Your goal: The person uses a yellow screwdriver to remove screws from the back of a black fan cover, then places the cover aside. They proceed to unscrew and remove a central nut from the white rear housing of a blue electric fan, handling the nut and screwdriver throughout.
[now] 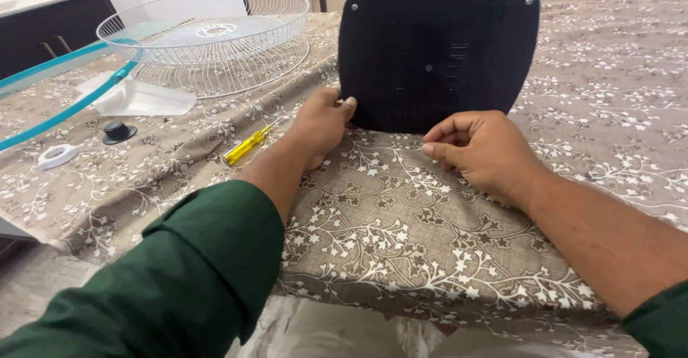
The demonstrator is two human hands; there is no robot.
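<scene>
We see a dark, squarish fan base plate [437,53] lying flat on the table [401,236], which is covered by a brown cloth patterned with white flowers and vines. The plate has rounded corners, a pale screw head at each upper corner and rows of slots near its middle.

Left hand [320,125]: at the plate's near left edge, thumb and fingertips pressed against the rim, fingers curled in a loose pinch on that edge. Green sleeve on the forearm.

Right hand [481,150]: resting on the cloth just in front of the plate's near right edge, fingers curled inward to a loose fist. We cannot tell whether anything small sits inside it; it has no hold on the plate.

Left of the left hand, near it, a yellow-handled screwdriver [247,145] lies on the cloth. Farther left: a black knob [117,131] and a white ring-shaped cap [57,155], well apart from the plate. Behind them a white wire fan guard [208,32] sits dome-down over a second grille, with a teal rim band [68,107] curving off the left edge and a white plastic piece [136,98] beneath it.
</scene>
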